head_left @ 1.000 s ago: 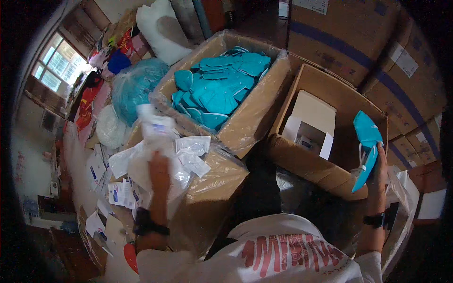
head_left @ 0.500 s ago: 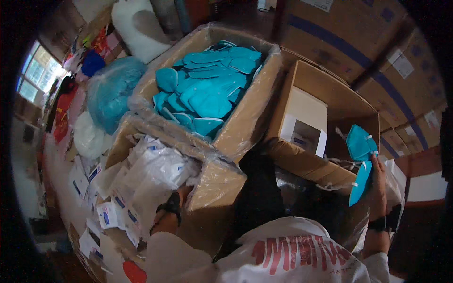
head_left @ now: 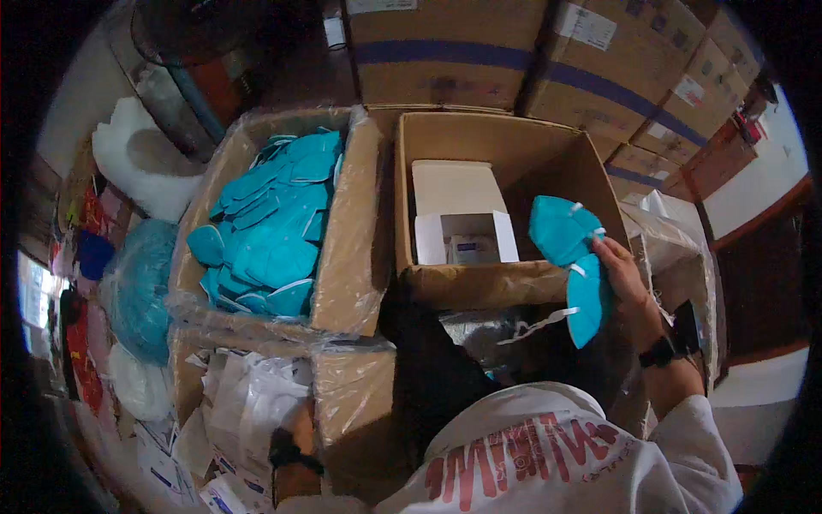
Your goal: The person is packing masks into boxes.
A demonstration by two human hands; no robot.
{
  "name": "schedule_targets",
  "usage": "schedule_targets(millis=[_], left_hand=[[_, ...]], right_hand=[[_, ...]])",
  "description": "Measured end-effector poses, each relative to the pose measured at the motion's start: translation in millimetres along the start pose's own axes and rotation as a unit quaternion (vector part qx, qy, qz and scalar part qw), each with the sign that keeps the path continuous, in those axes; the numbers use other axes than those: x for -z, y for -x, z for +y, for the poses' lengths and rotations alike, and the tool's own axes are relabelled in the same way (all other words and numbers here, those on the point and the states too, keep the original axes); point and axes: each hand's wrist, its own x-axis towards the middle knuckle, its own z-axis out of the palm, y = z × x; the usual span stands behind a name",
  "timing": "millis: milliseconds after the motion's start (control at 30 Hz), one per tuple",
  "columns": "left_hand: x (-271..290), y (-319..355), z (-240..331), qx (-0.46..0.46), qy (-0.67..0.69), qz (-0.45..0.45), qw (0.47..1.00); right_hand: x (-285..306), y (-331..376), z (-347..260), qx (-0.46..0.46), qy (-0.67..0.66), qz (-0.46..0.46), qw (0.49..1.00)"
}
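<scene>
My right hand [head_left: 623, 272] is closed on two teal face masks at their edge. The upper mask [head_left: 561, 230] shows its rounded outer side, while the lower mask [head_left: 585, 304] hangs edge-down with a white strap trailing left. Both are in front of the right side of an open cardboard box [head_left: 488, 284]. My left hand [head_left: 300, 421] reaches down into a lower carton [head_left: 355, 385] among white plastic bags and printed packets [head_left: 257, 394]; its fingers are hidden there. Beyond it stands a plastic-lined box [head_left: 353, 223] heaped with teal masks [head_left: 274, 236].
A small open white carton [head_left: 467, 231] sits inside the cardboard box. Stacked brown cartons [head_left: 445, 64] with blue tape line the back. Far left are a teal-filled plastic bag [head_left: 141, 287] and a white roll [head_left: 150, 158]. A plastic-covered box [head_left: 681, 240] stands at the right.
The view has swung right, so the boxes appear farther left. My right hand still holds the two masks, now turned slightly with the strap swinging out. My left hand stays in the packet carton.
</scene>
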Motion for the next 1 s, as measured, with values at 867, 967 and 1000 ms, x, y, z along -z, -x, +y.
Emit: schedule_targets(millis=[867,967,1000], left_hand=[[-180.7,69.9,375.1,-0.289,0.274,0.212,0.892],[-198.7,74.9,372.7,-0.269,0.202,0.219,0.916],[-204.4,73.9,370.2,-0.266,0.169,0.214,0.925]], right_hand=[[83.8,-5.0,52.5,0.231,0.09,0.024,0.969],[66.9,5.6,34.7,0.372,0.198,0.066,0.905],[52.6,15.3,18.9,0.418,0.232,0.078,0.875]])
